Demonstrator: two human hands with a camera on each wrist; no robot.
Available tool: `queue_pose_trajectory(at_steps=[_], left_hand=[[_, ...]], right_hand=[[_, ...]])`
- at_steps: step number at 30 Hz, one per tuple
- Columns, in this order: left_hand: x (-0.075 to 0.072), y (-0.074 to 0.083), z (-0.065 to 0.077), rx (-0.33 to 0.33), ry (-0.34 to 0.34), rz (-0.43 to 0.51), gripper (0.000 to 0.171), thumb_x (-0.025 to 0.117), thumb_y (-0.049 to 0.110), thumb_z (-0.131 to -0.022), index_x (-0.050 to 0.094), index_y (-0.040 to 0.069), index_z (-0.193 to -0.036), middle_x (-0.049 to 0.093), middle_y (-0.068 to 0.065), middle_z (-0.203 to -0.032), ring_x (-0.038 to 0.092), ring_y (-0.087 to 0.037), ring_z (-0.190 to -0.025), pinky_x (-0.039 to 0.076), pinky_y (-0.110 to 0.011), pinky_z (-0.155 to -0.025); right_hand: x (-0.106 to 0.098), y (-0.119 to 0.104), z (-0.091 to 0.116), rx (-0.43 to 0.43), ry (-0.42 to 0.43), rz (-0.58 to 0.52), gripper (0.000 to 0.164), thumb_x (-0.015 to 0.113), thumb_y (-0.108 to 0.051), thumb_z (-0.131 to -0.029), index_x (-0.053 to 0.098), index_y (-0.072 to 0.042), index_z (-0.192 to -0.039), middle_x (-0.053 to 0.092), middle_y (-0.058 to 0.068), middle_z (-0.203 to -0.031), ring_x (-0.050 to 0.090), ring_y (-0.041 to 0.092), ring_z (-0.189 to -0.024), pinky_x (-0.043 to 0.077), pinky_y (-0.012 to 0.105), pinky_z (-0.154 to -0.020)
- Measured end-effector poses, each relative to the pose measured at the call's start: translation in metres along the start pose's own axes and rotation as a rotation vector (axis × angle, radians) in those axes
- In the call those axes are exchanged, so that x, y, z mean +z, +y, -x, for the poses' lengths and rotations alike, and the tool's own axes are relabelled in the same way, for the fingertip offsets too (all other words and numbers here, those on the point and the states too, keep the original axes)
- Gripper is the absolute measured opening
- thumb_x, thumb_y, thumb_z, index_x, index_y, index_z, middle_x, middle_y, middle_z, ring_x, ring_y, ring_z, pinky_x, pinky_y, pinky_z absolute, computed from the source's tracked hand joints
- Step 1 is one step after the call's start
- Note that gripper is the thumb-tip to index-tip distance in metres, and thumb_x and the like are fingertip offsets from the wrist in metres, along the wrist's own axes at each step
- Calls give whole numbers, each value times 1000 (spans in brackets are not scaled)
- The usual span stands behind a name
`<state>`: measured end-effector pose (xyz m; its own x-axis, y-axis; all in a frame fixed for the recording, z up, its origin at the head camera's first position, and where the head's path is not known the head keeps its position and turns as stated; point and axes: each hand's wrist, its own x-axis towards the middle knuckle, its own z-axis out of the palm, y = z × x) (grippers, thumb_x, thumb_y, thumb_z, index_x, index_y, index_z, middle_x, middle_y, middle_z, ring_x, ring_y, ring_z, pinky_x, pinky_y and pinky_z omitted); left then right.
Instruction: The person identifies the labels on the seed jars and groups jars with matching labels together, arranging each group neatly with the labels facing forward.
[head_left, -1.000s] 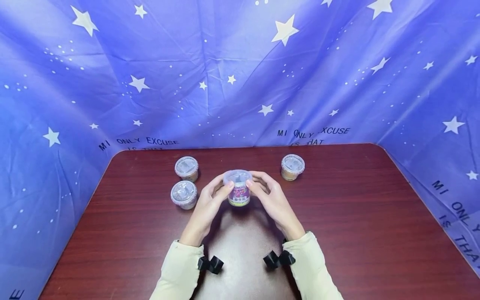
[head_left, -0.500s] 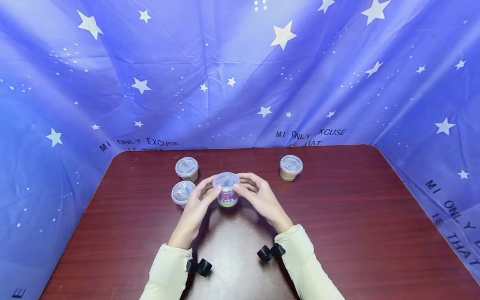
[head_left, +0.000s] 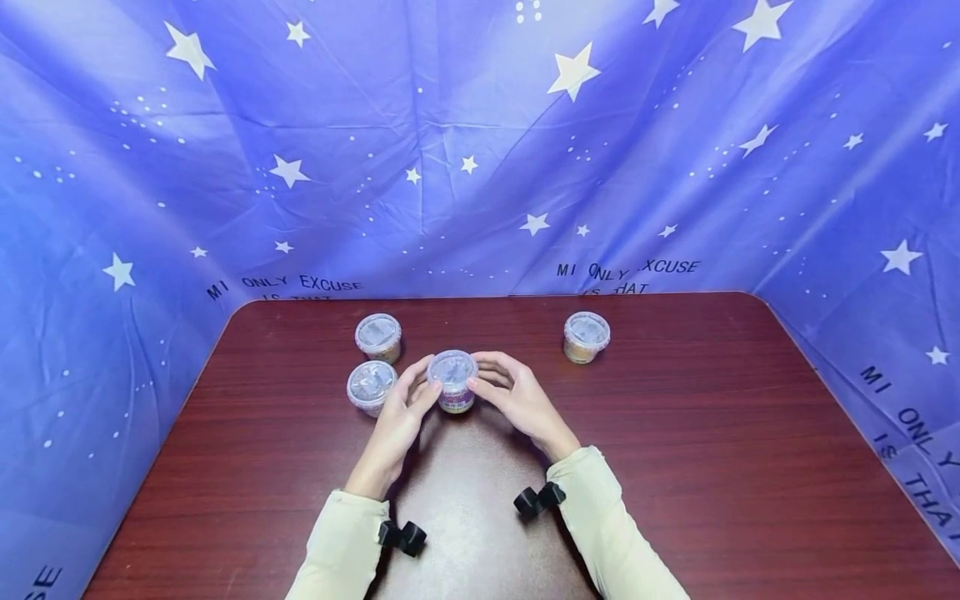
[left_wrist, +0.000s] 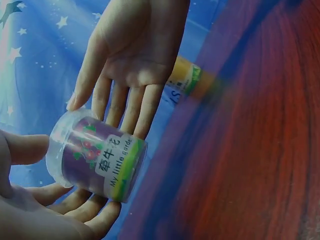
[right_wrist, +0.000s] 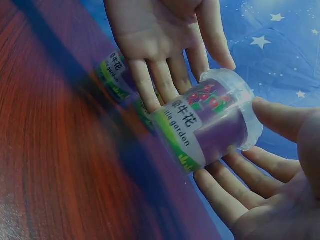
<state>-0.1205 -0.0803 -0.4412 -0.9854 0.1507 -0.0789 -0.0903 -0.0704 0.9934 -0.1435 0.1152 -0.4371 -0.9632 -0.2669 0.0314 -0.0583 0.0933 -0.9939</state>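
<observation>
Both hands make up the grip: the left hand (head_left: 397, 425) and the right hand (head_left: 525, 408) hold a purple-labelled tub (head_left: 453, 383) between them, thumbs at its lid and fingers along its sides, spread only as wide as the tub. It is roughly upright, lid up, near the middle of the bench (head_left: 712, 433); whether its base touches the wood cannot be told. On the left, the near tub (head_left: 367, 387) is partly covered by the left hand in the head view, with the far tub (head_left: 378, 337) just behind it. A yellowish tub (head_left: 587, 337) sits apart, beyond the right hand. Starry blue cloth (head_left: 450, 217) hangs behind. Compared with a second ago, the held tub is farther left, closer to that pair, and the head view shows less of its label; the other three tubs remain in place.
</observation>
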Motion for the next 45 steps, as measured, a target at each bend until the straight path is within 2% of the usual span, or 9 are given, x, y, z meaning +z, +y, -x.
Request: queue_pose_trajectory(at_steps=[9,16,20,25,28,33,40,45], left_hand=[[1,-7,3,-11,2,-24,52,46,5,-103,30,1,-152,43,-20,-149,42,-27,-137,40,-19,-103],[3,-11,3,-50,19,-27,52,44,1,-102,31,3,-152,45,-20,-146,44,-25,-132,40,-19,-98],[4,-12,3,-54,30,-37,52,44,1,-101,31,3,-152,46,-20,-145,45,-25,-130,40,-24,-102],[7,-11,4,-55,51,-45,53,41,0,-101,27,-2,-151,45,-24,-145,45,-29,-131,38,-38,-108],[10,-9,3,-33,62,-59,53,41,-1,-100,27,-4,-151,41,-26,-148,40,-34,-137,34,-46,-113],[14,-5,1,10,90,-93,52,43,1,-99,28,-5,-149,39,-27,-150,35,-39,-141,28,-53,-117],[16,2,-2,58,141,-129,50,47,2,-100,32,-6,-147,35,-29,-152,31,-40,-144,22,-51,-120],[22,12,-1,152,183,-234,47,50,1,-99,38,-3,-145,42,-26,-148,35,-38,-142,24,-52,-120]], right_hand=[[7,12,-1,18,-32,23,42,68,-9,-93,56,-3,-133,62,17,-131,58,31,-124,48,39,-103],[7,14,1,12,-70,38,44,69,-4,-91,54,0,-133,61,20,-131,57,33,-125,49,34,-99],[7,14,2,5,-77,42,45,69,-5,-91,53,0,-133,60,20,-131,57,32,-125,49,32,-99],[6,13,3,7,-68,53,45,70,-5,-90,55,0,-132,62,20,-130,58,33,-123,51,35,-98],[5,11,3,-3,-48,64,44,70,-4,-90,55,2,-131,61,21,-129,58,35,-121,52,36,-97],[1,3,2,-22,-18,73,44,69,-4,-91,53,6,-131,59,23,-131,59,36,-120,52,40,-98],[-6,-7,4,-72,11,96,37,70,-5,-91,57,3,-126,58,28,-127,58,38,-119,51,46,-98],[-12,-12,5,-111,36,121,34,69,-6,-92,59,1,-124,60,24,-124,58,40,-118,53,45,-95]])
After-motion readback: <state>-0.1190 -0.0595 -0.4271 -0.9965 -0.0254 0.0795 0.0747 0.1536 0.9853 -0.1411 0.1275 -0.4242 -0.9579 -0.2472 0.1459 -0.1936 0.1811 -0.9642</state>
